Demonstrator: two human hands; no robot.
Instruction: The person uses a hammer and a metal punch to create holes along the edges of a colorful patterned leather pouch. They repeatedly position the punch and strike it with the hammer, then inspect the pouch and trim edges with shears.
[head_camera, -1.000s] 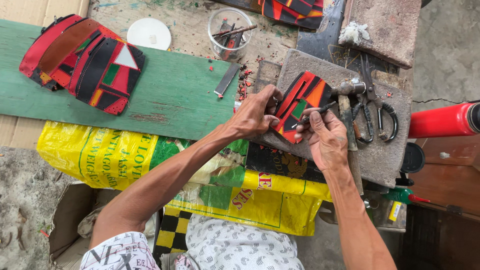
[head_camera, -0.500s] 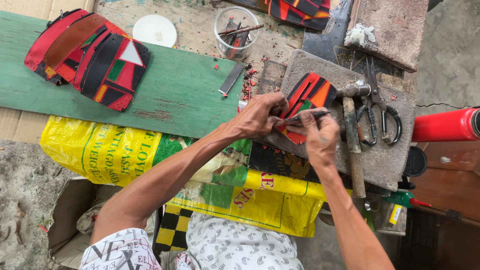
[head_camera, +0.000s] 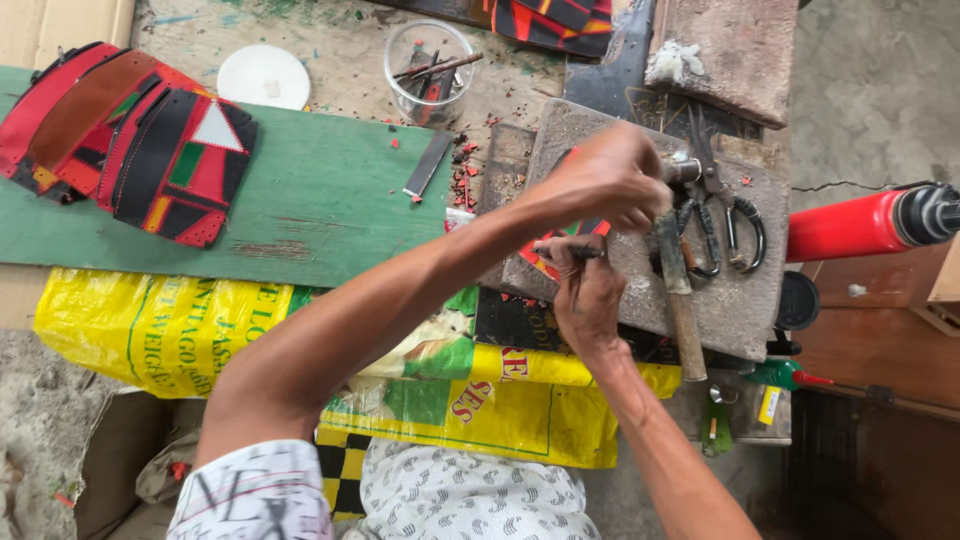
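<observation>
My left hand (head_camera: 608, 180) reaches across the grey stone slab (head_camera: 740, 300) and closes over the head end of a hammer (head_camera: 680, 300), whose wooden handle lies pointing toward me. My right hand (head_camera: 588, 292) sits just below it, pinching a thin dark tool (head_camera: 572, 254) against a red, black and green patchwork leather piece (head_camera: 545, 258). My left hand and forearm hide most of that piece.
Scissors (head_camera: 732, 222) lie on the slab right of the hammer. A stack of patchwork leather pieces (head_camera: 150, 150) rests on a green board (head_camera: 330, 220). Behind it are a white lid (head_camera: 265, 76), a clear cup of tools (head_camera: 430, 70) and a flat metal strip (head_camera: 428, 165). A red cylinder (head_camera: 850, 226) lies at right, yellow sacks (head_camera: 180, 335) near me.
My left hand let go of the leather piece and moved right onto the hammer's head. My right hand stayed on the piece with the thin tool.
</observation>
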